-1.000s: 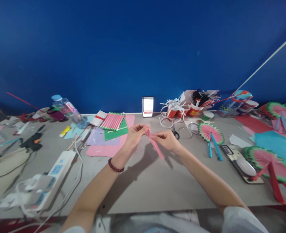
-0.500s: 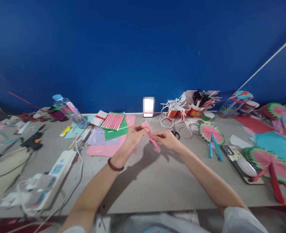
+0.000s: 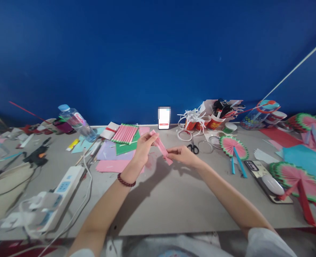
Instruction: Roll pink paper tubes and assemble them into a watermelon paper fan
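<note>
Both my hands hold a narrow folded pink paper strip (image 3: 162, 147) above the middle of the grey table (image 3: 158, 200). My left hand (image 3: 142, 148), with a dark red bead bracelet on its wrist, pinches the strip's upper left end. My right hand (image 3: 181, 155) pinches its lower right end. The strip slants down to the right between them. Behind my left hand lie pink, purple and green paper sheets (image 3: 115, 153) and a pleated pink-and-green paper bundle (image 3: 124, 133).
A power strip (image 3: 60, 194) with cables, a glue gun (image 3: 36, 155) and a water bottle (image 3: 76, 121) lie left. Scissors (image 3: 192, 147), wire rings, red cups (image 3: 214, 121) and a phone (image 3: 163, 117) stand behind. Finished paper fans (image 3: 233, 147) and another phone (image 3: 267, 180) lie right.
The pink strip has moved up and to the left, with more of it now between my hands and less hanging below my right hand. Both hands shifted slightly left.
</note>
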`<state>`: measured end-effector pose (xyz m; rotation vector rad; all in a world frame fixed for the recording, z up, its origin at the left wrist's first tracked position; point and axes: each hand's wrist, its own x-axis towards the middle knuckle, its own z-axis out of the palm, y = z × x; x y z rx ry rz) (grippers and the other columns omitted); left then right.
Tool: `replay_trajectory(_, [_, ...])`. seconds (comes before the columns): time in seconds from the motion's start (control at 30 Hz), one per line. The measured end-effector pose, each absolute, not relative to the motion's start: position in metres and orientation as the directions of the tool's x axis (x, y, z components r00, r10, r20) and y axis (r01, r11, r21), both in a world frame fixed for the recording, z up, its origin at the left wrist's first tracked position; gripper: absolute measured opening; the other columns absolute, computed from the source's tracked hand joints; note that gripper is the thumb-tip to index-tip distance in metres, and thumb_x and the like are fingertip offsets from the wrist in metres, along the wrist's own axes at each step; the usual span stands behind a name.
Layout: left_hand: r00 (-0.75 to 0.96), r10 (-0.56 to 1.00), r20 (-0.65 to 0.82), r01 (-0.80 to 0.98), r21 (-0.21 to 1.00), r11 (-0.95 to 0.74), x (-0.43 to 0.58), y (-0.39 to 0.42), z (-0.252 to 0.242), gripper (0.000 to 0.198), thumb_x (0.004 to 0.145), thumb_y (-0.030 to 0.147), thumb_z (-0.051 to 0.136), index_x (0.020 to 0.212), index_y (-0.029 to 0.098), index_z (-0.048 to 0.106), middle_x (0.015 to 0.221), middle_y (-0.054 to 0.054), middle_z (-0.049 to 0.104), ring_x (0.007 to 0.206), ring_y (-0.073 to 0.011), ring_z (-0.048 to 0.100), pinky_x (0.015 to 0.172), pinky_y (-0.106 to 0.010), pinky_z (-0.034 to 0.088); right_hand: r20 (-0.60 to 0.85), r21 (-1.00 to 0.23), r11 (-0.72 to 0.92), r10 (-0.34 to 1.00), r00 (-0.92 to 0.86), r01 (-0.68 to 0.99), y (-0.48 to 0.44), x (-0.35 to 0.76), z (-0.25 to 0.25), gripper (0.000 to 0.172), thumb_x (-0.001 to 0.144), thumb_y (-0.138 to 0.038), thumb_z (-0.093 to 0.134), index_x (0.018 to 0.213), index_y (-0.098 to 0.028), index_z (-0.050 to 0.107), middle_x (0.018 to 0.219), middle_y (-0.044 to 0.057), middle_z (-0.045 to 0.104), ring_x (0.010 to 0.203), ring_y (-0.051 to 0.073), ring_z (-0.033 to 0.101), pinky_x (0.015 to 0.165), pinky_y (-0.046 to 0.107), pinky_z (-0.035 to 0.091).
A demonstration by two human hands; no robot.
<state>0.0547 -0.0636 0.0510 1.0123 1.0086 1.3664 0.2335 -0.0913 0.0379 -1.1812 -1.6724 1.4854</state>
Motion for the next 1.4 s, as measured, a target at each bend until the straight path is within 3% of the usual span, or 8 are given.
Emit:
replay_trajectory(0.23, [-0.084, 0.996, -0.002, -0.316, 0.949, -0.025, 0.040, -0.055, 0.057, 0.031, 0.063, 0.042, 0.076, 0.066, 0.016, 0.060, 0.063, 0.001, 0.057, 0.058, -0.0076, 0.052, 0.062, -0.023, 0.044, -0.101, -0.986, -0.037, 0.911, -0.401, 0.164, -0.089, 0.231, 0.036, 0.027, 0.072, -0.037, 0.065, 0.082, -0.013, 0.073, 0.074, 0.006, 0.071, 0.068, 0.014, 0.063, 0.073, 0.029, 0.051])
replay_trajectory(0.5, [-0.163, 0.981, 0.101, -0.249, 0.958, -0.140, 0.034, -0.052, 0.051, 0.027, 0.065, 0.039, 0.074, 0.062, 0.015, 0.062, 0.058, 0.002, 0.055, 0.054, -0.0068, 0.049, 0.057, -0.021, 0.040, -0.084, -0.981, -0.007, 0.914, -0.396, 0.192, -0.087, 0.231, 0.033, 0.025, 0.072, -0.038, 0.065, 0.076, -0.015, 0.072, 0.071, 0.003, 0.069, 0.066, 0.014, 0.062, 0.070, 0.028, 0.050])
replay_trajectory(0.7, [-0.136, 0.990, 0.028, -0.280, 0.958, -0.066, 0.029, -0.040, 0.045, 0.032, 0.053, 0.039, 0.080, 0.065, 0.014, 0.064, 0.061, 0.001, 0.061, 0.058, -0.0090, 0.057, 0.068, -0.026, 0.051, -0.046, -0.980, 0.010, 0.961, -0.271, 0.201, -0.076, 0.245, 0.034, 0.020, 0.075, -0.034, 0.059, 0.072, -0.016, 0.067, 0.065, 0.000, 0.063, 0.063, 0.011, 0.058, 0.068, 0.026, 0.047])
replay_trajectory(0.87, [0.009, 0.999, -0.036, -0.235, 0.971, 0.037, 0.017, -0.034, 0.046, 0.038, 0.049, 0.032, 0.083, 0.078, 0.014, 0.067, 0.070, -0.002, 0.068, 0.068, -0.0140, 0.065, 0.074, -0.031, 0.053, 0.084, -0.989, 0.097, 0.990, -0.116, 0.108, -0.064, 0.258, 0.033, 0.024, 0.073, -0.036, 0.061, 0.086, -0.017, 0.066, 0.068, 0.001, 0.062, 0.064, 0.013, 0.058, 0.066, 0.028, 0.050])
replay_trajectory(1.03, [0.215, 0.973, -0.078, 0.048, 0.996, 0.070, 0.007, -0.036, 0.051, 0.029, 0.061, 0.028, 0.077, 0.086, 0.015, 0.069, 0.077, -0.006, 0.070, 0.075, -0.0159, 0.066, 0.077, -0.029, 0.051, 0.101, -0.994, 0.102, 0.994, -0.033, 0.024, -0.059, 0.265, 0.035, 0.030, 0.069, -0.035, 0.064, 0.093, -0.017, 0.062, 0.074, 0.002, 0.064, 0.068, 0.014, 0.060, 0.067, 0.031, 0.052])
replay_trajectory(1.23, [0.575, 0.808, -0.127, 0.303, 0.951, -0.067, 0.015, -0.044, 0.047, 0.024, 0.072, 0.028, 0.066, 0.093, 0.018, 0.071, 0.076, -0.004, 0.069, 0.072, -0.0147, 0.062, 0.069, -0.025, 0.046, 0.171, -0.965, 0.189, 0.979, -0.109, 0.184, -0.060, 0.266, 0.033, 0.023, 0.074, -0.028, 0.055, 0.094, -0.019, 0.054, 0.062, -0.004, 0.054, 0.055, 0.012, 0.055, 0.061, 0.028, 0.047])
replay_trajectory(1.4, [0.647, 0.750, -0.136, 0.297, 0.951, -0.084, 0.036, -0.056, 0.043, 0.021, 0.071, 0.035, 0.068, 0.078, 0.015, 0.070, 0.072, -0.003, 0.067, 0.065, -0.0127, 0.055, 0.061, -0.024, 0.041, 0.225, -0.903, 0.303, 0.937, -0.267, 0.303, -0.070, 0.258, 0.033, 0.024, 0.081, -0.027, 0.051, 0.104, -0.021, 0.050, 0.064, -0.005, 0.052, 0.057, 0.011, 0.053, 0.059, 0.025, 0.044])
